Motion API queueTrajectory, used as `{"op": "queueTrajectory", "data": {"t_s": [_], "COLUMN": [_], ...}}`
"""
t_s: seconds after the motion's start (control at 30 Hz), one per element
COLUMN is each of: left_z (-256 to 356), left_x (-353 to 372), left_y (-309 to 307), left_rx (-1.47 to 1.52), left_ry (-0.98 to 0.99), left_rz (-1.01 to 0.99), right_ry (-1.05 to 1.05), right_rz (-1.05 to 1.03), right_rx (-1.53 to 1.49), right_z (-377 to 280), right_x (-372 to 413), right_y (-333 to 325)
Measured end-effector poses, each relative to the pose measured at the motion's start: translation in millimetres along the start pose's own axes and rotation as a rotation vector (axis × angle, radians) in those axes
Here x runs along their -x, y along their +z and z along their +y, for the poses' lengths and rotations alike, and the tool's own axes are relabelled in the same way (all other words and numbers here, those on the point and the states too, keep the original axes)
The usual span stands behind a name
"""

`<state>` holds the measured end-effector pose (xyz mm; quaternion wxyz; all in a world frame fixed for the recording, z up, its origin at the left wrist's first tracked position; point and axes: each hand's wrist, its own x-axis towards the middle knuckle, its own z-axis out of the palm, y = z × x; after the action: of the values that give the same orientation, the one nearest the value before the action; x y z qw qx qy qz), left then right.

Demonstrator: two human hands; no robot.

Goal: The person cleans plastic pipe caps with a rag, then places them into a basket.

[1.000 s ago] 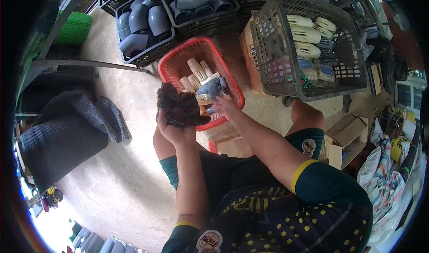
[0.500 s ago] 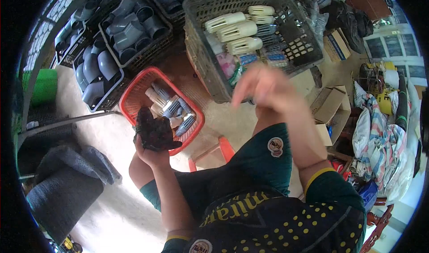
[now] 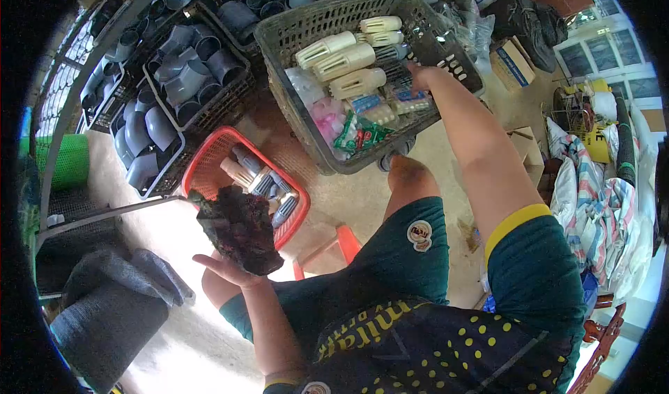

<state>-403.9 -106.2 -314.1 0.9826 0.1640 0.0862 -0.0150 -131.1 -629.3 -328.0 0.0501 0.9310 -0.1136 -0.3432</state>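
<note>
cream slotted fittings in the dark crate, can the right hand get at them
Probably yes: the right hand reaches into the open crate, near the cream slotted fittings, and nothing seems to lie over them.

Red basket (image 3: 295, 221), dark-green shorts (image 3: 411, 255)

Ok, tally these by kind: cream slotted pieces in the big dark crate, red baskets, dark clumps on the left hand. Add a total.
Cream slotted pieces in the crate: 5
Red basket: 1
Dark clump on the left hand: 1
Total: 7
</note>
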Motion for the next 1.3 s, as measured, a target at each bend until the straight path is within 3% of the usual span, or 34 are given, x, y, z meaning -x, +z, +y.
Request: {"op": "queueTrajectory", "data": {"t_s": [0.07,0.13,0.17,0.2,0.27,0.3,0.4,0.5,0.53,0.63,0.77,0.83,0.9,0.93,0.97,1.07,1.13,1.2,1.3], "left_z": [0,-3,-3,-1,-7,-10,-10,-3,-2,10,23,16,-3,-10,-24,-49,-51,-18,-19], "left_x": [0,-3,-3,1,0,0,12,28,31,45,55,76,69,67,69,81,91,87,94], "left_y": [3,14,17,-3,28,40,43,61,75,90,102,124,150,175,192,188,210,203,208], "left_rx": [0.061,-0.016,-0.054,0.101,-0.024,-0.081,-0.18,-0.171,-0.199,0.068,-0.092,-0.651,-1.115,-1.391,-1.181,-0.803,-0.8,-0.998,-0.796], "left_ry": [-0.016,-0.014,-0.012,-0.059,-0.006,0.022,0.099,0.116,0.195,0.138,0.073,0.175,0.235,0.561,0.53,0.347,0.308,-0.154,-0.459], "left_rz": [0.009,0.067,0.097,-0.134,-0.014,0.044,-0.197,-0.241,-0.358,-0.202,-0.044,0.008,-0.378,-0.626,-0.776,-0.545,-0.318,-0.49,-0.608], "right_ry": [0.043,0.011,-0.004,-0.02,-0.045,-0.043,-0.073,-0.279,-0.296,-0.379,-0.813,-1.1,-1.217,-1.281,-1.293,-1.325,-1.338,-1.475,-1.692], "right_rz": [-0.082,0.036,0.015,-0.004,-0.2,-0.183,-0.135,0.118,0.287,0.472,0.305,0.163,0.121,0.158,0.205,0.359,0.456,0.256,0.148], "right_rx": [0.024,0.183,0.26,0.337,0.492,0.491,0.508,0.128,-0.098,-1.07,-1.581,-1.647,-1.737,-1.743,-1.758,-1.725,-1.6,-1.527,-1.32], "right_z": [-2,23,19,15,-26,-24,-17,-13,-14,-26,-50,-82,-110,-123,-128,-133,-130,-121,-117], "right_x": [-22,-76,-75,-73,-18,-16,-35,11,28,100,195,283,335,351,365,397,421,423,417], "right_y": [7,38,38,37,11,8,13,-8,-12,-38,-48,-41,-16,-2,7,19,15,14,7]}}
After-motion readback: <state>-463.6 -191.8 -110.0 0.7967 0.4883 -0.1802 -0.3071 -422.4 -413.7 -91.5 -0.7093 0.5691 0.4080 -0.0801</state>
